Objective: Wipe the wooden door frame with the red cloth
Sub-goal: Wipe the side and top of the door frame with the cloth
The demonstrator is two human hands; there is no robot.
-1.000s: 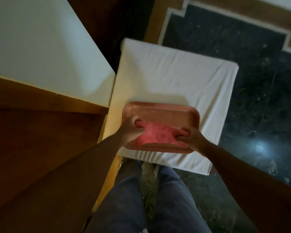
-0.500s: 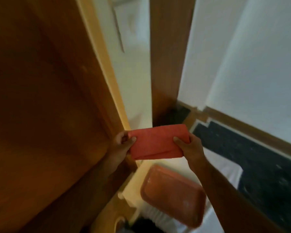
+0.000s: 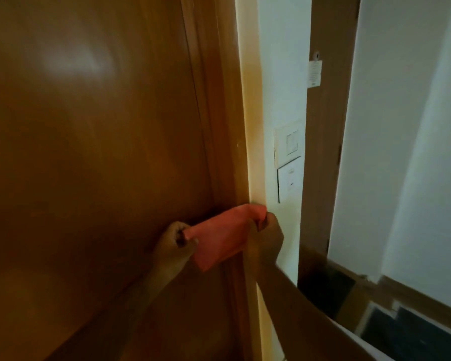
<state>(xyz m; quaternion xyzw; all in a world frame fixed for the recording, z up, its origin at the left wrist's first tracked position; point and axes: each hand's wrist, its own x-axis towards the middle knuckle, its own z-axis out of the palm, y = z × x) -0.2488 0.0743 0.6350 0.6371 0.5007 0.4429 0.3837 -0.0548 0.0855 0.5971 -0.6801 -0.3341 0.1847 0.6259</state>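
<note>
The folded red cloth (image 3: 221, 235) is stretched between both my hands and lies against the wooden door frame (image 3: 219, 131), a brown vertical moulding beside the large brown door panel (image 3: 89, 152). My left hand (image 3: 173, 242) pinches the cloth's left end in front of the door panel. My right hand (image 3: 267, 237) grips the cloth's right end at the frame's pale outer edge (image 3: 253, 142). The cloth tilts up toward the right.
A white wall strip (image 3: 281, 74) with two switch plates (image 3: 289, 162) runs right of the frame. Further right stand another brown upright (image 3: 326, 152) with a small label and a white wall (image 3: 406, 152). Brown skirting and dark floor (image 3: 414, 334) show at the lower right.
Both hands lifted the cloth out of the red tray on the white-covered stand, raised it, and now hold it against the door frame. The view swung up from the floor to the door.
</note>
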